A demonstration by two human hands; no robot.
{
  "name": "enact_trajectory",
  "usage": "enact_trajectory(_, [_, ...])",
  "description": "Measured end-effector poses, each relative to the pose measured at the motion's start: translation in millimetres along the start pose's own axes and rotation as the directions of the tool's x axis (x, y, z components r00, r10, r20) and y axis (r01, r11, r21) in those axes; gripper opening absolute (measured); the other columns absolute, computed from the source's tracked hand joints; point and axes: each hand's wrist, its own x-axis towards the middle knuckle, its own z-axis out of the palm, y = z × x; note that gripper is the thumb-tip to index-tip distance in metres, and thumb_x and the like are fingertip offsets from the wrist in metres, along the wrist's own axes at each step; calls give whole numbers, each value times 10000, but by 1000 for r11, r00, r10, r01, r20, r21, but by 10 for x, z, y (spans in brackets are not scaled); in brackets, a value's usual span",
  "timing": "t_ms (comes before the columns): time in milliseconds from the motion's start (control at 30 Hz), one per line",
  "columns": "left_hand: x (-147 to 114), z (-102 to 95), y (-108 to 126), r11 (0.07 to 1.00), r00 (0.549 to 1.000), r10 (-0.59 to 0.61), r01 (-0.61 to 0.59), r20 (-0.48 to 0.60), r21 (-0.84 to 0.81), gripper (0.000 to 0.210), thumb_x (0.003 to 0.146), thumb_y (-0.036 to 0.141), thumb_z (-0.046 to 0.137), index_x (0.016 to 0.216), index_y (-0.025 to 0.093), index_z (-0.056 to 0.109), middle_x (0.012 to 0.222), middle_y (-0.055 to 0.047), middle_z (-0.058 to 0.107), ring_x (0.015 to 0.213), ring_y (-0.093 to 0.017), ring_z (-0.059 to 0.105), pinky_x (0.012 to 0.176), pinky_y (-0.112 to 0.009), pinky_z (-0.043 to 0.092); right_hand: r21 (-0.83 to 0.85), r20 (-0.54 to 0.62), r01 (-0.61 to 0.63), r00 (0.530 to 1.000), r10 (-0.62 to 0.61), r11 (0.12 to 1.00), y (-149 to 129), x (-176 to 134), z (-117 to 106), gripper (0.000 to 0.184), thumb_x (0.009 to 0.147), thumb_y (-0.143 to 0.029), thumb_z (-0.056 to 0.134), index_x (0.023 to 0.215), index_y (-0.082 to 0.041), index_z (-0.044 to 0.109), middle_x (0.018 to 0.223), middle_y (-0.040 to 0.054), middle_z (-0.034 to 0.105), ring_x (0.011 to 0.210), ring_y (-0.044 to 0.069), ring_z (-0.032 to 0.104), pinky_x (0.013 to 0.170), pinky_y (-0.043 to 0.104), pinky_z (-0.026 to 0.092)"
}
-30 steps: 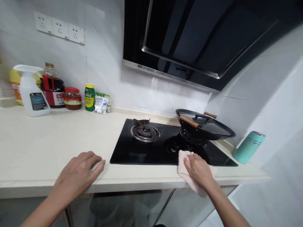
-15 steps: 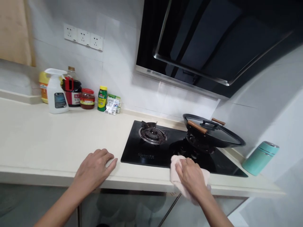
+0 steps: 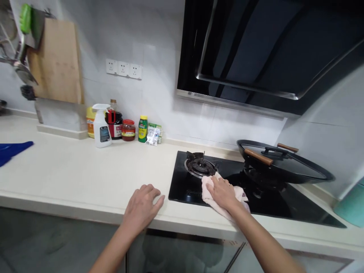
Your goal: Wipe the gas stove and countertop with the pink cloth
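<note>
1. Though most of the scene is plain, the teal object (image 3: 351, 206) at 3 o'clock is cut off by the frame edge, and labels on the bottles (image 3: 114, 123) at the back wall are too small to read.
2. Part of the pink cloth (image 3: 209, 193) is hidden under the right hand (image 3: 223, 191); its far end trails toward 5 o'clock by the wrist.
3. Cloth: pale pink, soft, crumpled, lying on the black stove top (image 3: 284, 204) at its front edge, just at 5 o'clock of the left burner (image 3: 199, 167).
4. Right grip: palm down, fingers pressed onto the cloth, holding it flat vs. the glass.
5. Left hand (image 3: 142, 206): released, flat on the surface (image 3: 71, 174), fingers spread, near the front edge, just at 9 o'clock of the stove.
6. Wok w/ lid (image 3: 281, 167) sits on the right burner, at 2 o'clock of the right hand, apart from it.
7. Open surface runs wide toward 9 o'clock; a blue cloth (image 3: 13, 149) lies at the far left edge.
</note>
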Motion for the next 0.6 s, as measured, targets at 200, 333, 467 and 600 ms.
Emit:
enact_trajectory(200, [-8, 30, 9, 1000, 999, -13, 13, -44, -21, 270, 993, 404, 509, 920, 247, 716, 982, -71, 703, 957, -251, 644, 852, -411, 483, 44, -140, 269, 955, -261, 962, -631, -319, 29, 361, 1038, -448, 381, 1207, -228, 612, 1210, 151, 604, 1059, 306, 544, 887, 430, 419])
enact_trajectory(333, [-16, 65, -55, 985, 983, -59, 29, -172, -171, 315, 972, 454, 558, 1160, 239, 690, 1280, -116, 645, 1183, -282, 613, 994, -451, 504, 150, -127, 435, 899, -418, 888, -1365, -224, -33, 376, 1054, -425, 350, 1234, -210, 601, 1306, 178, 564, 1168, 331, 506, 959, 491, 414])
enact_trajectory(467, [-12, 80, -153, 964, 957, -133, 65, -259, -257, 412, 970, 477, 557, 1311, 256, 629, 1457, -130, 559, 1361, -302, 515, 1110, -514, 445, 379, -86, 566, 810, -581, 732, -1946, 7, -87, 375, 1046, -416, 396, 1320, -233, 575, 1349, 147, 557, 1203, 299, 501, 1033, 515, 405])
enact_trajectory(600, [-3, 51, -243, 948, 979, -154, 109, -134, -298, 455, 1020, 456, 447, 1425, 276, 549, 1448, -107, 613, 1351, -269, 550, 1160, -556, 366, 614, -155, 581, 752, -640, 534, -1896, 167, -133, 349, 1040, -343, 422, 1327, -238, 591, 1359, 93, 550, 1197, 195, 545, 1065, 375, 439])
